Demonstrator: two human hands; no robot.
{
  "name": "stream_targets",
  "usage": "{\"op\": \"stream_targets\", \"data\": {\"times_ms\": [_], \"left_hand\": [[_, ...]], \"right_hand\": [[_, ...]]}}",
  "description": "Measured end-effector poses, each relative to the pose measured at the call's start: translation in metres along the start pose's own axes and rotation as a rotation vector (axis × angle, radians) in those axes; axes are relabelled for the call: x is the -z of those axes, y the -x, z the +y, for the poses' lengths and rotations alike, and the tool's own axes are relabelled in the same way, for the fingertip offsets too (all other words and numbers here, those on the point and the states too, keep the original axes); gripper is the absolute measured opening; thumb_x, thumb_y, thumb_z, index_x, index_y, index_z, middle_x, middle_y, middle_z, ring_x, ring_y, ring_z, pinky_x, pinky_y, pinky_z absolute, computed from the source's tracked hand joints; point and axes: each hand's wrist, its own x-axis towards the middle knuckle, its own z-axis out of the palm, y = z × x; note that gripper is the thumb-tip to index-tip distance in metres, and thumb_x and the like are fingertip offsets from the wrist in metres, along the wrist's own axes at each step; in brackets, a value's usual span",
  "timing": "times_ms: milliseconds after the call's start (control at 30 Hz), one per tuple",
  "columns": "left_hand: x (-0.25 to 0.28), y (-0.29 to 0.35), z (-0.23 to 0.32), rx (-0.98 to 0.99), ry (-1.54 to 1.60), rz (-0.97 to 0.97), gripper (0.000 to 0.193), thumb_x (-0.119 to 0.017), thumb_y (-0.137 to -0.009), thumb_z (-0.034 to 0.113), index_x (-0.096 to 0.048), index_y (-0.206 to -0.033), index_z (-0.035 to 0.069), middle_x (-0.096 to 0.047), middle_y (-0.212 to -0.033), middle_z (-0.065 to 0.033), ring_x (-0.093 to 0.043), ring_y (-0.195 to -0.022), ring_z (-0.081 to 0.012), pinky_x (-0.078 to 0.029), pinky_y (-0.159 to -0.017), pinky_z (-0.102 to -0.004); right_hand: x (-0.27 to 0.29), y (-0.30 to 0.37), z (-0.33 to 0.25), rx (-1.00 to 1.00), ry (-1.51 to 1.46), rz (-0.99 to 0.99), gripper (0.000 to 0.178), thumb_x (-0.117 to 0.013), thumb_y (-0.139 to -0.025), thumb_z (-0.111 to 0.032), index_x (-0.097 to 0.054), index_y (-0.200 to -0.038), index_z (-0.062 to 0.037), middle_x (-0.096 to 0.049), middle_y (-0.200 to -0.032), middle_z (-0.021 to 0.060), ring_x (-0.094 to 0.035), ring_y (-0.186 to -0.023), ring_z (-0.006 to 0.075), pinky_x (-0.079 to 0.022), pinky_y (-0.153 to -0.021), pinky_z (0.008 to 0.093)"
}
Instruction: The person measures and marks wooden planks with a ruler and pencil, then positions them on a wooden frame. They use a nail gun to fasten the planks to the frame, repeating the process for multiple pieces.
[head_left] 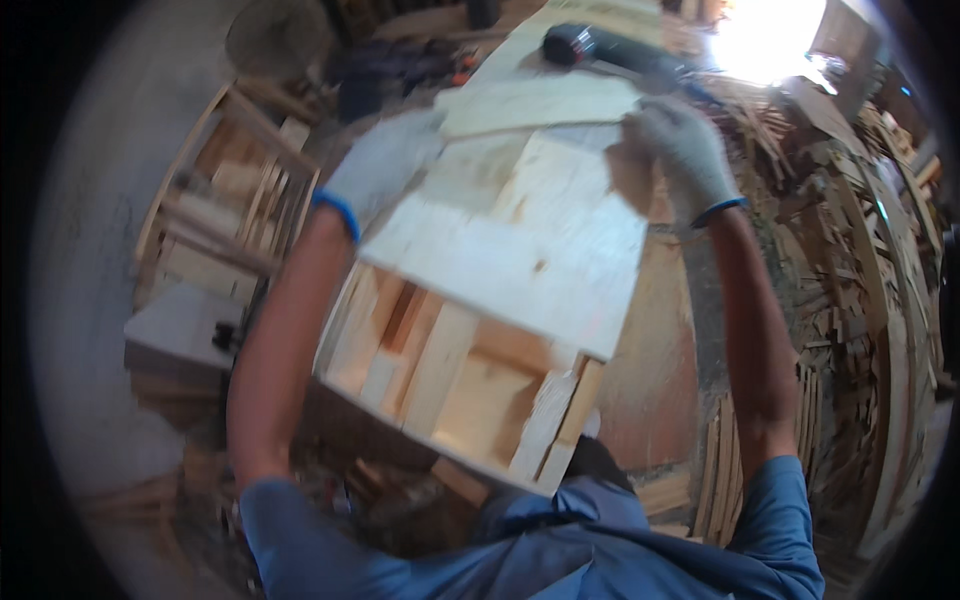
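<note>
A short pale wooden board [540,106] lies crosswise at the far end of a wooden box, held at both ends. My left hand [392,158], in a white glove with a blue cuff, grips its left end, though motion blurs the fingers. My gloved right hand [686,150] closes on the right end. Nearer to me, a wide pale panel [500,255] covers part of the box. The box's near part [468,395] is uncovered and shows strips of wood and an inner compartment.
Beyond the board lies a dark cylindrical power tool [620,55]. A wooden frame [225,190] with wood pieces stands at left. Stacked scrap wood [850,250] fills the right side. A reddish-brown board surface [650,360] is beside the box.
</note>
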Motion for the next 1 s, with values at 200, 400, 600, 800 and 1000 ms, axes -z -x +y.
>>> {"op": "stream_targets", "data": {"times_ms": [200,400,600,800,1000], "left_hand": [[0.006,0.013,0.01,0.001,0.158,0.156,0.034,-0.069,-0.096,0.028,-0.074,-0.126,0.012,-0.07,-0.105,-0.0016,-0.059,-0.088,-0.0083,-0.049,-0.076,-0.0249],[0.02,0.084,0.042,-0.069,0.01,0.252,0.04,-0.068,-0.098,0.027,-0.071,-0.13,0.004,-0.072,-0.099,-0.0027,-0.06,-0.085,-0.0079,-0.049,-0.075,-0.0238],[0.018,0.202,0.04,-0.098,0.005,0.352,0.048,-0.061,-0.097,0.027,-0.067,-0.131,-0.005,-0.067,-0.136,-0.0176,-0.06,-0.129,-0.0253,-0.043,-0.112,-0.0365],[-0.005,0.257,0.024,-0.054,-0.128,0.413,0.044,-0.06,-0.097,0.018,-0.065,-0.134,-0.005,-0.061,-0.144,-0.0187,-0.055,-0.136,-0.0274,-0.04,-0.116,-0.0387],[-0.009,0.274,0.003,-0.072,-0.079,0.476,0.043,-0.057,-0.097,0.01,-0.063,-0.136,-0.005,-0.06,-0.145,-0.0181,-0.053,-0.138,-0.0276,-0.037,-0.117,-0.0387]], "right_hand": [[0.02,0.022,-0.006,0.006,-0.439,-0.07,0.047,-0.062,-0.1,-0.034,-0.07,-0.127,0.0028,-0.073,-0.121,0.0117,-0.065,-0.112,0.0183,-0.05,-0.097,0.0325],[0.058,0.136,-0.077,0.094,-0.452,0.038,0.056,-0.062,-0.101,-0.041,-0.064,-0.136,0.0018,-0.067,-0.135,0.0188,-0.061,-0.129,0.0293,-0.046,-0.113,0.0426],[0.069,0.29,-0.138,0.22,-0.292,-0.096,0.045,-0.059,-0.09,-0.024,-0.069,-0.122,0.006,-0.064,-0.132,0.0267,-0.057,-0.13,0.0416,-0.041,-0.113,0.0527],[0.064,0.325,-0.138,0.202,-0.218,-0.293,0.05,-0.062,-0.084,-0.017,-0.066,-0.128,0.0057,-0.062,-0.133,0.029,-0.059,-0.124,0.0484,-0.047,-0.105,0.0531],[0.062,0.335,-0.138,0.225,-0.239,-0.41,0.05,-0.06,-0.088,-0.021,-0.064,-0.129,0.0074,-0.059,-0.137,0.0324,-0.056,-0.129,0.0518,-0.044,-0.11,0.053]]}}
